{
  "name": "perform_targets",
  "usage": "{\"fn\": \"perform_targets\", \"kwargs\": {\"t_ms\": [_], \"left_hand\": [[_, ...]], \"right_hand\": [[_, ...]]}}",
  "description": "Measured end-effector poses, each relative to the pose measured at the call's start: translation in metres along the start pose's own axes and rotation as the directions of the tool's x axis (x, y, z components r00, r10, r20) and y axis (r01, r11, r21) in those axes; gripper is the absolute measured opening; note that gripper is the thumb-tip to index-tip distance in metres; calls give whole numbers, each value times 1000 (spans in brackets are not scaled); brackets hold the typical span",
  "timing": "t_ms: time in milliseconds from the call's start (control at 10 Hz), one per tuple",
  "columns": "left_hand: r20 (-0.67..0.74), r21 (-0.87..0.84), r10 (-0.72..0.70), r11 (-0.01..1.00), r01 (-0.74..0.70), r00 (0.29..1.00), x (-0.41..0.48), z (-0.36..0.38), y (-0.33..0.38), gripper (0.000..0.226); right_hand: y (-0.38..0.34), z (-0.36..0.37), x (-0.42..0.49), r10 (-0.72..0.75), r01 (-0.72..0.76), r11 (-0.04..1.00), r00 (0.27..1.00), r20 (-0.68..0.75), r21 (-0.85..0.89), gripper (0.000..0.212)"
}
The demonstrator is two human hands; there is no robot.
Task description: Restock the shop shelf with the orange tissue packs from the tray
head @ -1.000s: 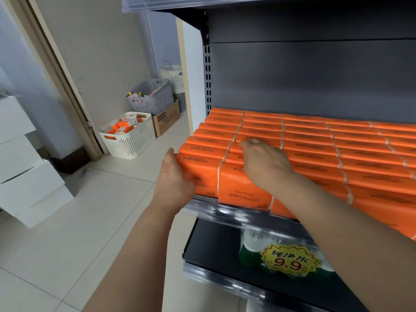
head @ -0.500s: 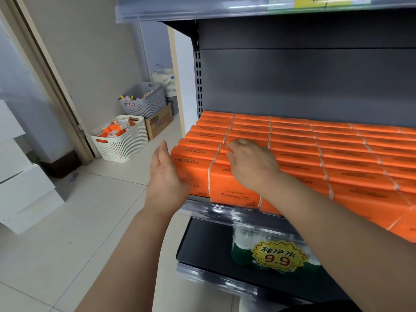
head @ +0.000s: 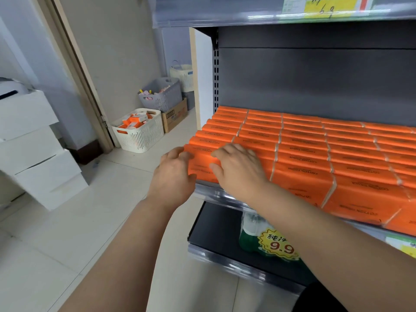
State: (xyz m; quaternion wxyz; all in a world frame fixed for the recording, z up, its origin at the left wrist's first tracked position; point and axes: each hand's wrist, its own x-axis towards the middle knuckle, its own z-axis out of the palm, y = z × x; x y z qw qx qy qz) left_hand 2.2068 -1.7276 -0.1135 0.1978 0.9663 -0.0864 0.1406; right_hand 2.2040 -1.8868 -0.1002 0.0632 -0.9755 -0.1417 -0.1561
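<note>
Rows of orange tissue packs [head: 315, 154] fill the shelf [head: 209, 192]. At its front left corner the left hand [head: 173, 176] presses straight fingers against the end of the corner pack [head: 202, 164], while the right hand [head: 238, 170] lies flat on top, fingers loose, thumb on the front face. Nearby on the floor [head: 67, 221], a white basket [head: 139, 134] holds more orange packs.

Bright, even indoor light. Glare streaks the clear plastic price rail [head: 225, 15] at top; the dark grey metal shelf unit [head: 315, 86] lies shaded beneath. Edges bend, slightly blurred.
</note>
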Motion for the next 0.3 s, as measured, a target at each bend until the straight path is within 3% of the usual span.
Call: {"fn": "perform_targets", "kwargs": {"t_ms": [200,300], "left_hand": [[32,81,-94,993,91,995,-32,-6,-23,47],[30,30,-183,983,182,983,-48,-4,-28,45]], "right_hand": [[-33,20,-9,-99,99,991,995,-3,92,32],[-40,27,-17,-106,103,990,994,21,93,31]]}}
